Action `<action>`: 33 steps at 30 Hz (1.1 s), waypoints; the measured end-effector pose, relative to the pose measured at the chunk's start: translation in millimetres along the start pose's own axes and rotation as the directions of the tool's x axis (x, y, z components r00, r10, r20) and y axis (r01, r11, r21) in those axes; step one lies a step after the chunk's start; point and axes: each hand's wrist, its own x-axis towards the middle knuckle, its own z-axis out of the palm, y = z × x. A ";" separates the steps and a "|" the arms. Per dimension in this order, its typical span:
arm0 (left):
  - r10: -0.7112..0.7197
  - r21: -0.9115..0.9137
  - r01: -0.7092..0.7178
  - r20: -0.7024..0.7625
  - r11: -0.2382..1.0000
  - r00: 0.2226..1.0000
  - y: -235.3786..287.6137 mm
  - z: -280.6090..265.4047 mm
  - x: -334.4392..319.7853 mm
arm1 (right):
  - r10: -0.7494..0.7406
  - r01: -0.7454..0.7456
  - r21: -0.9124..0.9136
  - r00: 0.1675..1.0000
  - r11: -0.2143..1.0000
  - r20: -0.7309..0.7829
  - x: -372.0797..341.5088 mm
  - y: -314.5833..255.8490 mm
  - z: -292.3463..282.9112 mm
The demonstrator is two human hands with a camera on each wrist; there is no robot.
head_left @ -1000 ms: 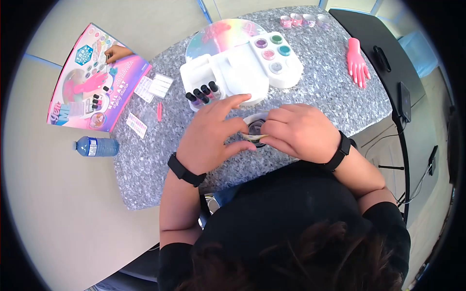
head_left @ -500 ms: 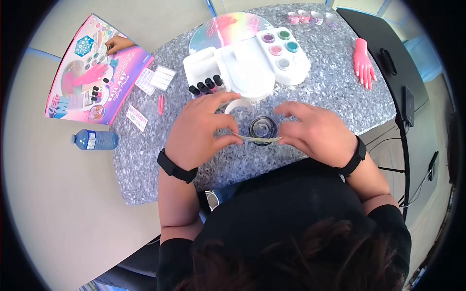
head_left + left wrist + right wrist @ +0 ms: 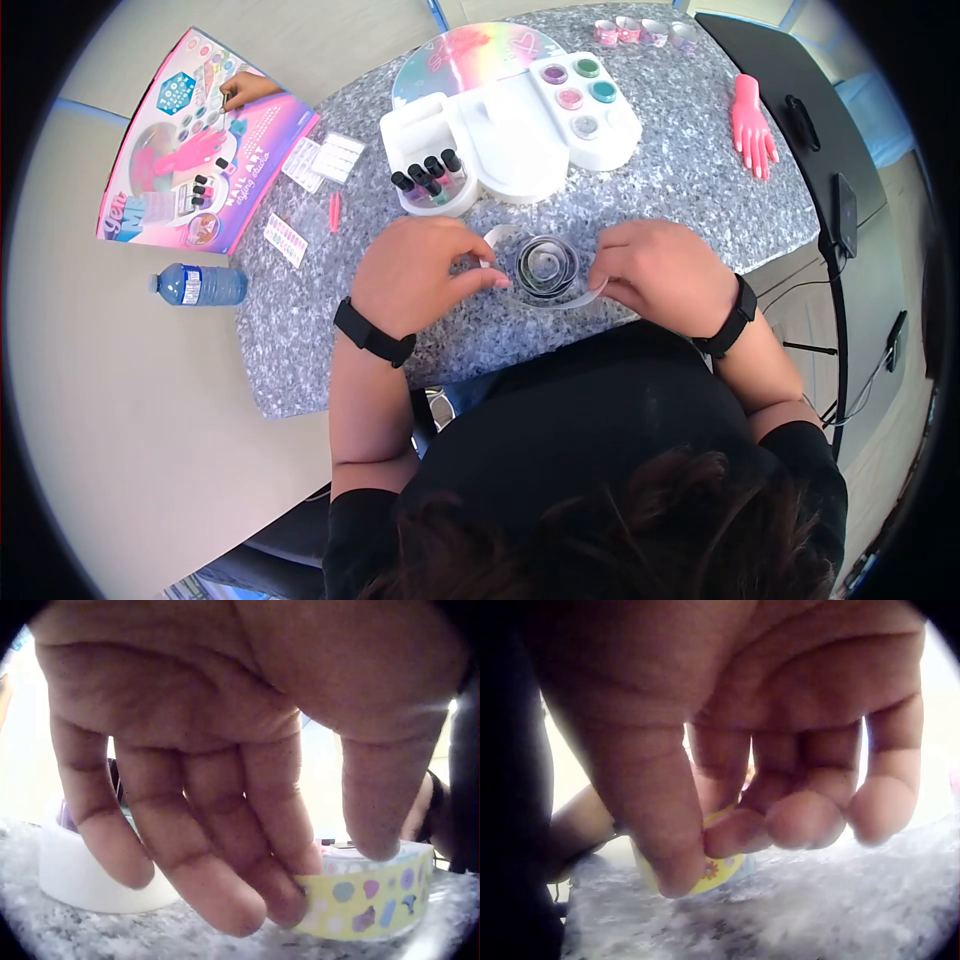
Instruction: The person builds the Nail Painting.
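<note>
A coil of nested rings of patterned strip (image 3: pixel 547 267) stands on the table between the two hands. A yellow strip with coloured shapes (image 3: pixel 375 904) curves round its near side; from above its edge looks whitish. My right hand (image 3: pixel 655 265) pinches the strip's right end between thumb and fingers. My left hand (image 3: pixel 425 270) is at the left end, its fingertips right at the strip. In the left wrist view its thumb and index finger stand apart. A white band (image 3: pixel 500 237) curves behind the coil, partly hidden by the left hand.
Behind stands a white tray (image 3: pixel 515 165) with nail polish bottles (image 3: pixel 430 178) and glitter pots (image 3: pixel 570 98). A pink model hand (image 3: pixel 752 130) lies right; small rolls (image 3: pixel 640 33) stand far back. Sticker sheets (image 3: pixel 287 240), pink tweezers (image 3: pixel 333 212), a box (image 3: pixel 200 150) and a water bottle (image 3: pixel 200 285) are left.
The hands first worked close together, then spread, holding the strip taut between them. Now the strip bows round the near side of the coil, and the left thumb and index finger have come apart.
</note>
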 end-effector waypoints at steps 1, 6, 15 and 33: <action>-0.025 -0.006 0.025 0.018 1.000 1.000 -1.0 1.4 0.3 | 0.000 0.000 0.001 1.000 1.000 -0.001 -0.3 1.5 -0.8; -0.006 -0.042 0.006 0.000 0.999 1.000 -0.4 6.6 1.0 | 0.146 -0.153 0.087 0.986 0.984 0.081 -0.7 6.9 -5.8; -0.024 -0.105 0.029 0.049 0.994 0.998 11.5 10.9 7.5 | 0.065 -0.049 0.183 0.995 0.982 -0.080 11.3 5.1 12.3; -0.061 -0.156 0.070 0.063 0.985 0.996 14.4 18.3 12.5 | 0.073 -0.056 0.153 0.991 0.987 -0.114 25.1 -5.9 16.1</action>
